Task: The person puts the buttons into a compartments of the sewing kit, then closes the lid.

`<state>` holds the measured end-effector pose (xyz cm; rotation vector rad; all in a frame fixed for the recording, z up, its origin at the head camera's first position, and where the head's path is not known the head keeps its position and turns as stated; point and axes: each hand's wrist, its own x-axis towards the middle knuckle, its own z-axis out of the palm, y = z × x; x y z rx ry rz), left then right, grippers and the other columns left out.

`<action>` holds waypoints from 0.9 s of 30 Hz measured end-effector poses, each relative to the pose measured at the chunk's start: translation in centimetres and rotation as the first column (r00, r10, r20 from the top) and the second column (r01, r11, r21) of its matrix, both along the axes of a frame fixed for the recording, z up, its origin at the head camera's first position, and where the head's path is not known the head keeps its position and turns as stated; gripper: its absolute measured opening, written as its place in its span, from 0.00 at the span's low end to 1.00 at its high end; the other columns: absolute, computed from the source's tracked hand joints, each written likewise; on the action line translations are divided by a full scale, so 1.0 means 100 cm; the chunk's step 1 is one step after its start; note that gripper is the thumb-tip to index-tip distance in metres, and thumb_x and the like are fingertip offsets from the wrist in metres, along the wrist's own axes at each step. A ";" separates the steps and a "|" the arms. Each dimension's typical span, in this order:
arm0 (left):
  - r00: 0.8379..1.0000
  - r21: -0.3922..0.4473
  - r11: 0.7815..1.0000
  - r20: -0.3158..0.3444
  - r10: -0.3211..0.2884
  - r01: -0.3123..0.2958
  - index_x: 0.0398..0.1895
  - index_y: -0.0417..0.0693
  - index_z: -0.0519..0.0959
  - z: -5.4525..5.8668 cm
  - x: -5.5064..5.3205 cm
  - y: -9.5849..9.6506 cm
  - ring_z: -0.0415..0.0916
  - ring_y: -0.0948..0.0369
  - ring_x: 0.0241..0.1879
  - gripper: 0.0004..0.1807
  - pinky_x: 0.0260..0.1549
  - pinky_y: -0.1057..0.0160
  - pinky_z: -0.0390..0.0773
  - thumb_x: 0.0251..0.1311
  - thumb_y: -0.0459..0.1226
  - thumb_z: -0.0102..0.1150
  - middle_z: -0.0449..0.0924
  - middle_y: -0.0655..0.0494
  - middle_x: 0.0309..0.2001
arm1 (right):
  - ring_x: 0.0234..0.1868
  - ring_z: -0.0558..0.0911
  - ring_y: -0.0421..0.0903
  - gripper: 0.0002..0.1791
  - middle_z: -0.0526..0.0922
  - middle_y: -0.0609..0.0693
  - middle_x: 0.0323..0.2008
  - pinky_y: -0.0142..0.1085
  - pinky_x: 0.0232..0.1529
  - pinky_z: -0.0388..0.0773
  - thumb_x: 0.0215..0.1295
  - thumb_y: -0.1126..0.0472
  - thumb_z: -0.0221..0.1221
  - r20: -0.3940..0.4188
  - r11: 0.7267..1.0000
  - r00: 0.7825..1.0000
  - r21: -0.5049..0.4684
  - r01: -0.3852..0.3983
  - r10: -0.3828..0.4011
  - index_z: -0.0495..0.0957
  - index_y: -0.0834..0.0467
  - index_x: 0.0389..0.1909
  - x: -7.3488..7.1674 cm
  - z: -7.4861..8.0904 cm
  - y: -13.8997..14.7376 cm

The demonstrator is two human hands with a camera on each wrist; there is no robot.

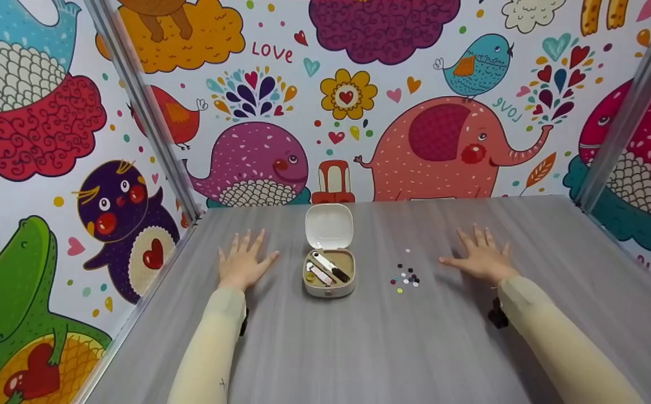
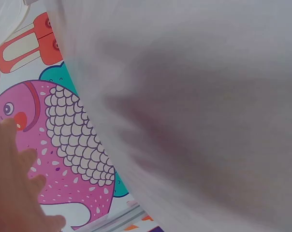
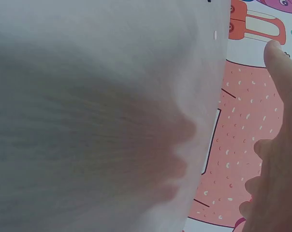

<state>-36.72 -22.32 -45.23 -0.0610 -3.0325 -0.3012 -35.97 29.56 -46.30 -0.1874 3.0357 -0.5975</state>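
Fingers spread, my left hand (image 1: 243, 264) rests palm down on the grey table, left of a small beige box (image 1: 329, 292). The box's white lid (image 1: 329, 226) stands raised at the back. Inside lie a white-and-black tool (image 1: 330, 266), a smaller pale tool (image 1: 320, 274) and a small yellowish round thing (image 1: 310, 276); their exact kinds are hard to tell. A loose group of small coloured discs, perhaps buttons (image 1: 406, 281), is scattered right of the box. Farther right, my right hand (image 1: 481, 259) also lies spread on the table, holding nothing. Both wrist views show outstretched fingers.
The grey table (image 1: 337, 348) ends at a back wall (image 1: 280, 33) printed with cartoon animals. Metal posts (image 1: 146, 112) stand at its back corners, and a metal edge strip (image 1: 129, 331) runs along the left side.
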 end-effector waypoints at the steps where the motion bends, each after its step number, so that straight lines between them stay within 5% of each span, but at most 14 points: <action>1: 1.000 -0.002 1.000 -0.005 0.000 0.000 0.78 0.60 0.47 0.000 -0.001 0.000 0.33 0.43 0.74 0.44 0.63 0.33 0.29 0.64 0.68 0.37 0.41 0.47 0.77 | 0.70 0.33 0.73 0.58 0.35 0.71 0.73 0.73 0.56 0.22 0.56 0.25 0.51 -0.005 1.000 1.000 0.004 0.002 -0.002 0.46 0.59 0.76 0.000 0.000 0.000; 7: 1.000 -0.005 1.000 -0.011 0.010 -0.010 0.78 0.58 0.48 0.006 -0.003 -0.002 0.35 0.43 0.74 0.43 0.63 0.32 0.30 0.65 0.67 0.38 0.42 0.46 0.77 | 0.70 0.34 0.73 0.59 0.35 0.71 0.73 0.73 0.56 0.23 0.55 0.24 0.52 -0.014 1.000 1.000 0.019 0.015 -0.015 0.47 0.59 0.76 -0.002 0.001 -0.002; 12: 1.000 0.105 0.994 -0.005 0.004 -0.004 0.78 0.57 0.47 0.007 0.000 0.001 0.35 0.43 0.74 0.43 0.63 0.32 0.32 0.66 0.64 0.41 0.42 0.46 0.77 | 0.70 0.33 0.73 0.60 0.33 0.70 0.73 0.72 0.57 0.23 0.54 0.23 0.51 0.012 1.000 1.000 -0.003 0.019 -0.019 0.45 0.59 0.76 -0.004 0.005 -0.003; 21: 0.997 0.292 0.953 0.000 -0.082 0.079 0.78 0.58 0.44 -0.001 0.001 0.025 0.42 0.44 0.73 0.49 0.64 0.33 0.42 0.61 0.70 0.41 0.44 0.47 0.76 | 0.70 0.33 0.72 0.57 0.34 0.71 0.73 0.72 0.60 0.30 0.58 0.27 0.52 0.059 0.995 0.998 -0.104 0.003 0.003 0.43 0.59 0.77 -0.002 -0.001 -0.015; 27: 0.990 0.403 0.906 0.001 -0.143 0.130 0.78 0.58 0.43 -0.010 0.005 0.042 0.43 0.43 0.73 0.49 0.65 0.35 0.46 0.61 0.67 0.47 0.46 0.46 0.76 | 0.70 0.38 0.75 0.54 0.41 0.74 0.72 0.73 0.59 0.36 0.61 0.32 0.55 -0.008 0.987 0.999 -0.157 -0.035 0.035 0.48 0.63 0.75 0.001 -0.010 -0.026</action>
